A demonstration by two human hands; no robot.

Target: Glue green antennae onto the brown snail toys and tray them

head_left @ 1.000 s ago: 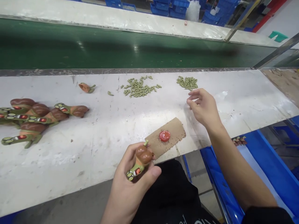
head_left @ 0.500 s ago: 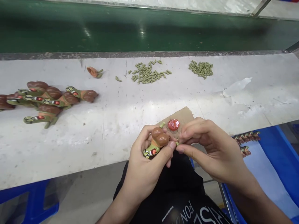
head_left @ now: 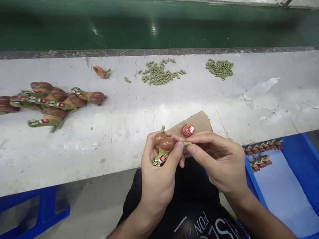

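My left hand (head_left: pixel 158 179) is shut around a toy snail (head_left: pixel 163 144) with a glossy brown shell and a green body. One green stalk (head_left: pixel 162 128) stands up from its head. My right hand (head_left: pixel 216 162) pinches a small green peg (head_left: pixel 187 143) between thumb and forefinger, close beside the snail's head. Just beyond my fingers lies a torn piece of cardboard (head_left: pixel 199 121) carrying a red bottle cap (head_left: pixel 187 130). Two loose heaps of green pegs (head_left: pixel 159 74) lie farther up the white bench (head_left: pixel 224 113).
Several finished snails (head_left: pixel 52 101) lie at the bench's left, near an orange toy part (head_left: pixel 101 72). A green conveyor belt (head_left: pixel 149 30) runs behind the bench. Small snails (head_left: pixel 261 152) sit in a blue crate (head_left: pixel 296 166) at the lower right. A clear plastic scrap (head_left: pixel 260 89) lies on the bench.
My right hand has come from the bench near the pegs to the snail, now pinching a green peg. The view has tilted down, and the snail has turned with its stalk upright.
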